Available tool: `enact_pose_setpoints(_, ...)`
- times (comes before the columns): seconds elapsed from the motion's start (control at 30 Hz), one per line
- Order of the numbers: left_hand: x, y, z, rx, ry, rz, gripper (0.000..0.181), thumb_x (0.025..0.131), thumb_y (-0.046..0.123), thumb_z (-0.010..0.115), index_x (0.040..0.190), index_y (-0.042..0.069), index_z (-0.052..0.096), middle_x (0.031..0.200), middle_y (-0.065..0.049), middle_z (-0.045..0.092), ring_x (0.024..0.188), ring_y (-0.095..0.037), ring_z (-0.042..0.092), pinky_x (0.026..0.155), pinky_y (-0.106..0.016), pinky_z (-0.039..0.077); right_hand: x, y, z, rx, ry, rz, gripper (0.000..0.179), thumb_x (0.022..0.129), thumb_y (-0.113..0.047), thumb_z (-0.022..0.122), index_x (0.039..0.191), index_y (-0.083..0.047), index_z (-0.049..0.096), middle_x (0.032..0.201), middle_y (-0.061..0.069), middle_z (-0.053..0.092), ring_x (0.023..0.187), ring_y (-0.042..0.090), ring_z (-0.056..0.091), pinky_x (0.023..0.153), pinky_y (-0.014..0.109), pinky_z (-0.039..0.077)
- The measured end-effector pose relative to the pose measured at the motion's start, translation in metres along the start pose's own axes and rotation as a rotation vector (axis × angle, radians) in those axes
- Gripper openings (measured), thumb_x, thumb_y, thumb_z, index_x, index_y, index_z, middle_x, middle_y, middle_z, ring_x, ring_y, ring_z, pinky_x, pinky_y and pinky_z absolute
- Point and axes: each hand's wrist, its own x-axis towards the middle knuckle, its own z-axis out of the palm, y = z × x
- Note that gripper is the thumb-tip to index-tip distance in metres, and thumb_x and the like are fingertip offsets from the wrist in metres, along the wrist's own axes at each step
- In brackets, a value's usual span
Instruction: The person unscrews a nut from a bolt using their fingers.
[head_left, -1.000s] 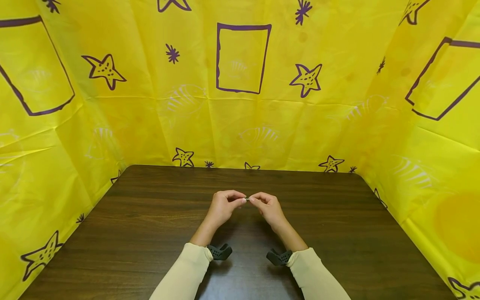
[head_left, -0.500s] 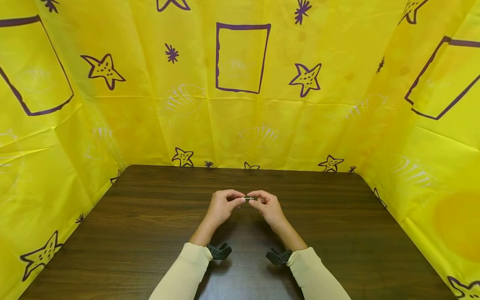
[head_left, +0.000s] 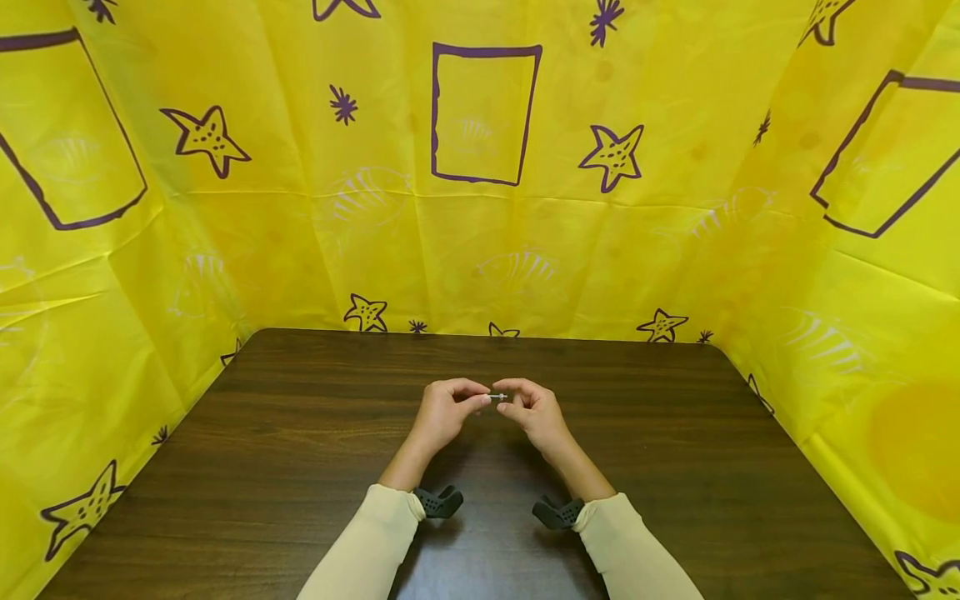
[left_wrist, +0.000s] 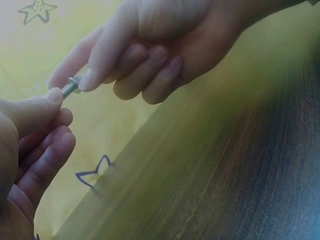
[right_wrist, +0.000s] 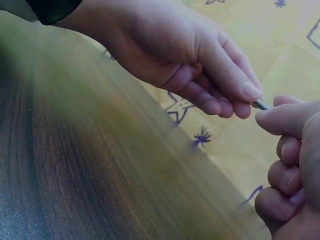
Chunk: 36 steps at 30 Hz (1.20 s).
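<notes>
My left hand [head_left: 444, 413] pinches a small metal bolt [left_wrist: 68, 90] between thumb and forefinger, holding it roughly level above the table. On the bolt's far end sits a nut [left_wrist: 75, 83]. The thumb and forefinger of my right hand [head_left: 542, 417] curl around the nut, parted from each other in the head view; the thumb tip appears to touch it in the left wrist view. The right hand's other fingers [left_wrist: 147, 75] are folded toward the palm. In the right wrist view, only a short piece of the bolt's shank shows between the two hands.
Beneath both hands lies a dark wood-grain table [head_left: 300, 467]. Yellow cloth [head_left: 480, 250] with purple starfish drawings surrounds its back and sides. Black bands with camera mounts [head_left: 438, 503] are on both wrists, at the pale sleeves [head_left: 367, 542].
The right thumb and forefinger have spread apart, showing more of the bolt and its nut between them. The left hand keeps its pinch and has barely moved.
</notes>
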Motion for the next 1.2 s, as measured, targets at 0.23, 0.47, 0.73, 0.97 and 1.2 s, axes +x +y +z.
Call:
enact_pose_setpoints(0.23,-0.001,0.000,0.000,-0.005,0.001,0.010,0.004,0.084,0.009,0.076,0.087,0.008,0.077,0.073,0.000,0.069,0.064,-0.021,0.064,0.055,-0.027,0.050,-0.001,-0.004,0.000,-0.033,0.002,0.057,0.024,0.093,-0.002,0.064,0.111,0.013,0.062,0.057,0.000,0.039,0.047,0.006,0.033,0.046,0.021,0.028)
enact_pose_setpoints(0.47,-0.001,0.002,0.001,-0.003,-0.003,0.043,0.007,0.084,0.009,0.076,0.089,0.005,0.076,0.074,0.000,0.069,0.063,-0.020,0.063,0.054,-0.027,0.050,-0.002,-0.007,0.001,-0.057,0.011,0.182,0.035,0.104,-0.017,0.047,0.095,0.013,0.064,0.051,0.004,0.040,0.041,0.005,0.033,0.042,0.021,0.026)
enact_pose_setpoints(0.73,-0.002,0.002,0.001,0.007,-0.011,0.034,0.007,0.084,0.011,0.076,0.090,0.007,0.077,0.078,0.002,0.071,0.063,-0.015,0.064,0.057,-0.029,0.052,0.000,0.003,0.000,-0.066,-0.001,0.190,0.038,0.102,-0.020,0.053,0.092,0.016,0.063,0.050,-0.001,0.039,0.043,0.005,0.032,0.043,0.021,0.026)
enact_pose_setpoints(0.97,-0.002,0.001,0.001,0.009,-0.010,0.018,0.006,0.085,0.012,0.076,0.090,0.009,0.077,0.077,0.002,0.071,0.064,-0.014,0.064,0.057,-0.029,0.052,-0.001,-0.001,0.001,-0.048,0.011,0.185,0.030,0.099,-0.012,0.057,0.092,0.016,0.062,0.051,-0.002,0.039,0.044,0.006,0.033,0.044,0.021,0.027)
enact_pose_setpoints(1.2,-0.001,-0.001,0.000,0.016,-0.006,0.029,0.006,0.085,0.011,0.076,0.089,0.008,0.077,0.075,0.001,0.070,0.064,-0.021,0.065,0.057,-0.029,0.052,-0.001,-0.003,0.002,-0.004,0.014,0.152,0.023,0.097,-0.006,0.060,0.100,0.017,0.062,0.052,-0.002,0.039,0.044,0.006,0.033,0.043,0.021,0.027)
